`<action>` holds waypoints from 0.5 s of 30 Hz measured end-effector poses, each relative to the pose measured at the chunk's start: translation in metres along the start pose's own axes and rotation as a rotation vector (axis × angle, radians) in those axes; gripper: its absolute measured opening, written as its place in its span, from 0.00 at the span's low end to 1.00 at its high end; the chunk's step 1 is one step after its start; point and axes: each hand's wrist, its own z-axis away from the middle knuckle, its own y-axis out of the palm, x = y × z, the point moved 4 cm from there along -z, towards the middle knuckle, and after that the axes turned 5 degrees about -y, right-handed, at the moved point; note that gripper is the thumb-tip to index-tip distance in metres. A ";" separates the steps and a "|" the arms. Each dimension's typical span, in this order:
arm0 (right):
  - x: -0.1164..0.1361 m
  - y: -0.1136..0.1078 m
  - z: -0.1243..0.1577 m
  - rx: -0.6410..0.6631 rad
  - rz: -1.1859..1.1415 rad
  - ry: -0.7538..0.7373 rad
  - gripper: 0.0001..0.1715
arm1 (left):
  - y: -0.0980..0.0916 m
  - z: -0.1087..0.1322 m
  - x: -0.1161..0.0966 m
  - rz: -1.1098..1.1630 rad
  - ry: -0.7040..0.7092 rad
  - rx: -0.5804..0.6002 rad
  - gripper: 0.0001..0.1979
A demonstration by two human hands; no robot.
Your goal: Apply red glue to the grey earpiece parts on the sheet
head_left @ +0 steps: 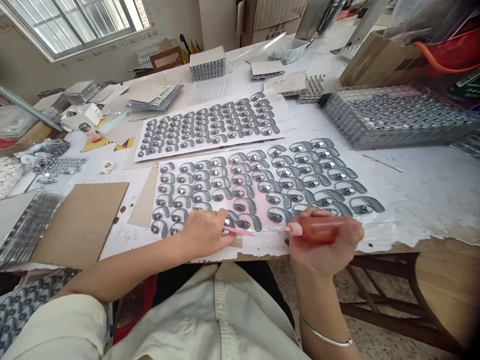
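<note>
My right hand (318, 245) is wrapped round a squeeze bottle (324, 229) of red liquid, its narrow tip pointing left over the near edge of a white sheet. Closed fingers of my left hand (204, 232) hold a thin pink stick (240, 231), which reaches right beside the nearest pieces. Rows of grey metal pieces (245, 221), shaped like golf club heads with a shiny round setting, lie on the near sheet (262, 200). A pink tint shows between the middle columns. My left fingertips are partly hidden.
Behind lies a second sheet of similar pieces (202, 122). Stacked clear trays (397, 117) stand at the right, with a thin stick (382, 162) nearby. Brown cardboard (82, 220) lies left, and a small bottle (90, 132) stands farther back. A wooden stool (405, 300) is below the table's edge.
</note>
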 end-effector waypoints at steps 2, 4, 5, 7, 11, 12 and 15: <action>0.000 0.001 0.001 -0.004 -0.014 0.000 0.25 | 0.000 0.000 0.000 0.005 -0.040 0.037 0.16; 0.001 0.002 0.001 -0.004 -0.020 0.006 0.22 | 0.000 0.000 0.001 0.018 -0.070 0.060 0.14; 0.001 0.003 0.002 -0.003 -0.020 0.005 0.22 | 0.000 0.001 0.001 0.024 -0.078 0.070 0.13; 0.002 0.004 0.002 0.000 -0.018 0.000 0.21 | 0.000 0.001 0.003 0.035 -0.088 0.084 0.12; 0.003 0.004 0.002 -0.002 -0.011 0.000 0.22 | -0.004 -0.006 0.011 0.061 -0.097 0.075 0.13; 0.002 0.004 0.002 0.000 -0.010 0.004 0.22 | -0.005 -0.010 0.013 0.067 -0.096 0.076 0.13; 0.001 0.003 0.001 0.000 -0.004 0.017 0.22 | -0.007 -0.020 0.019 0.080 -0.076 0.111 0.12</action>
